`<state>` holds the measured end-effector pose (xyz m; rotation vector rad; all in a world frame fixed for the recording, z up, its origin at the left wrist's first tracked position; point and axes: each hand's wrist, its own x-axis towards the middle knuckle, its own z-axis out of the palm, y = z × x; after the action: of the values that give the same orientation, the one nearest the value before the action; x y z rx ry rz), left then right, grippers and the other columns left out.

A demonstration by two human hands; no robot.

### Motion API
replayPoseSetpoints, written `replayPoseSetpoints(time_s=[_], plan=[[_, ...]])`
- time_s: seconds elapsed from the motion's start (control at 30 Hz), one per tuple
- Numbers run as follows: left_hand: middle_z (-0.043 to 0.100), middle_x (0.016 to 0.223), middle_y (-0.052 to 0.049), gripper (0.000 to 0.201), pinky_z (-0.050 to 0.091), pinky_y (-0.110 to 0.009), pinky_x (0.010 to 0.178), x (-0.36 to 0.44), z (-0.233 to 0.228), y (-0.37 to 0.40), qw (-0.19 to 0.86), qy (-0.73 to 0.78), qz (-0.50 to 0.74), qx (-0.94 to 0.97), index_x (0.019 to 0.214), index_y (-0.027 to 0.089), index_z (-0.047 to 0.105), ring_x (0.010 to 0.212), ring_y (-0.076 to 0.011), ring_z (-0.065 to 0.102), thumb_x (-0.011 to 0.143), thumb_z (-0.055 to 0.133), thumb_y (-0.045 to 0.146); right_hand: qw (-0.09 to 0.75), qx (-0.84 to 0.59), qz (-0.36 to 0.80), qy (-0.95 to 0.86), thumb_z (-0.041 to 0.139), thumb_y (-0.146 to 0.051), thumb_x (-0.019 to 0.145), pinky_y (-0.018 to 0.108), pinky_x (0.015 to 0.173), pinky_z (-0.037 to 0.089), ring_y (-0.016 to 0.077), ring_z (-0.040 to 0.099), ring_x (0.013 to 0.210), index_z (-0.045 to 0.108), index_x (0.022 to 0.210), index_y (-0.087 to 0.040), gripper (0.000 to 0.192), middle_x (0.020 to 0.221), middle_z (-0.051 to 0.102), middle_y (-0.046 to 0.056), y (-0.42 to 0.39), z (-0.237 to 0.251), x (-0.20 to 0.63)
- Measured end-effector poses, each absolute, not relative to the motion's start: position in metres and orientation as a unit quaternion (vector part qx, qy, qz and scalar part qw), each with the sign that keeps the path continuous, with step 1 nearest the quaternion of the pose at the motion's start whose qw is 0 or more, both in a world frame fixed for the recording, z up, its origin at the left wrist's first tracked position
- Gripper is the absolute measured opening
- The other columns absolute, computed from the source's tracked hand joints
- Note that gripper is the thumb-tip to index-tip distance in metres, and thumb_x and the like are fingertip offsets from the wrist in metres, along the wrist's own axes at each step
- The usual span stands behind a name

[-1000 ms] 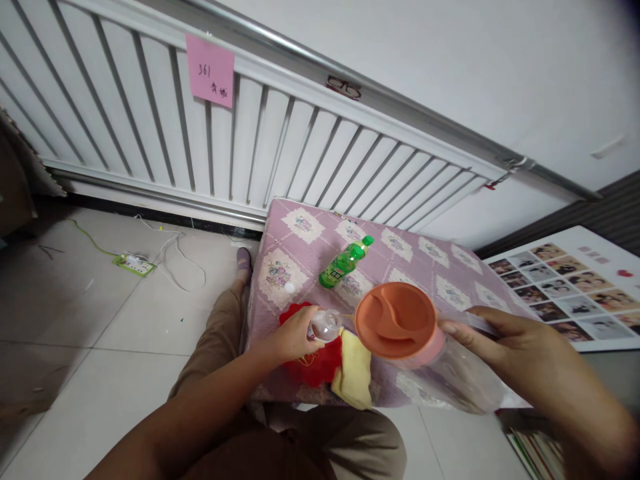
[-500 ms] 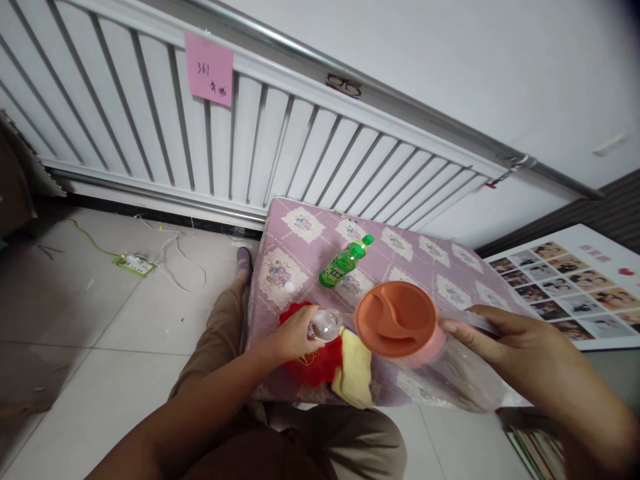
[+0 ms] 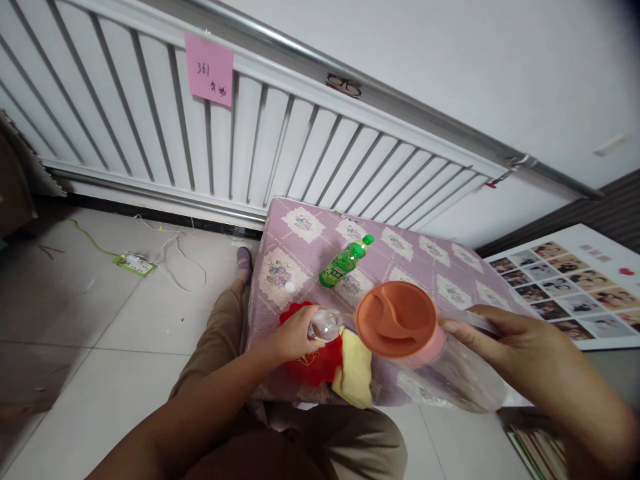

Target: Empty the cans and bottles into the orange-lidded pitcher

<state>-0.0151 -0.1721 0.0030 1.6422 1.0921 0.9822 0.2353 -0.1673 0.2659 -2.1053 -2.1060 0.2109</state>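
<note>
My right hand [image 3: 505,343] grips the handle of a clear pitcher [image 3: 467,377] with an orange lid [image 3: 396,319]. The pitcher is tilted on its side, its lid end toward the left. A thin yellowish stream runs between its spout and the mouth of a clear plastic bottle [image 3: 327,325]. My left hand [image 3: 297,333] is wrapped round that bottle, which stays uncapped over a red scalloped mat [image 3: 317,365]. Beside the mat lies a folded yellow cloth [image 3: 355,370]. A white cap [image 3: 289,287] rests on the floral cover, near two green-capped bottles [image 3: 343,265].
The purple floral cover [image 3: 280,250] spreads over the table against a white radiator [image 3: 300,143]. To the right stands a photo board [image 3: 570,283]. Books [image 3: 537,453] sit low at the right. A power strip [image 3: 134,265] with cables lies on the tiled floor.
</note>
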Motion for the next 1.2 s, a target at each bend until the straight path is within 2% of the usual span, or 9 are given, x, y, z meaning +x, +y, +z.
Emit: replayPoseSetpoints(time_s=[0.3,0.6,0.93,1.2], plan=[[0.062,0.132,-0.012,0.072,0.048,-0.040,0.107,-0.0155,0.0026,-0.1723,0.442,0.448,0.395,0.669,0.137,0.019,0.048,0.123,-0.0295,0.060,0.072,0.080,0.017,0.069,-0.702,0.065,-0.706,0.063,-0.070,0.066,0.032,0.058,0.052,0.0269,0.068,0.067,0.080,0.082,-0.022,0.054,0.072,0.074,0.004,-0.1671,0.2647,0.2393],[0.061,0.135,-0.012,0.075,0.048,-0.040,0.106,-0.0161,0.0019,-0.1723,0.456,0.446,0.395,0.661,0.138,0.021,0.047,0.122,-0.0280,0.061,0.072,0.081,0.018,0.069,-0.699,0.073,-0.709,0.064,-0.070,0.066,0.031,0.056,0.053,0.0273,0.070,0.068,0.080,0.080,-0.022,0.052,0.072,0.075,0.004,-0.1662,0.2651,0.2394],[0.060,0.137,-0.013,0.075,0.046,-0.041,0.110,-0.0170,0.0051,-0.1723,0.452,0.451,0.381,0.669,0.139,0.020,0.046,0.127,-0.0286,0.058,0.072,0.080,0.017,0.084,-0.698,0.073,-0.708,0.065,-0.069,0.066,0.033,0.065,0.056,0.0309,0.074,0.079,0.081,0.083,-0.022,0.053,0.085,0.080,0.006,-0.1654,0.2641,0.2375],[0.063,0.131,-0.012,0.074,0.049,-0.039,0.105,-0.0163,0.0029,-0.1719,0.447,0.451,0.388,0.668,0.137,0.018,0.048,0.122,-0.0284,0.061,0.071,0.080,0.017,0.090,-0.709,0.089,-0.693,0.066,-0.071,0.062,0.037,0.074,0.058,0.0349,0.075,0.090,0.081,0.086,-0.023,0.056,0.092,0.081,0.008,-0.1656,0.2672,0.2331]])
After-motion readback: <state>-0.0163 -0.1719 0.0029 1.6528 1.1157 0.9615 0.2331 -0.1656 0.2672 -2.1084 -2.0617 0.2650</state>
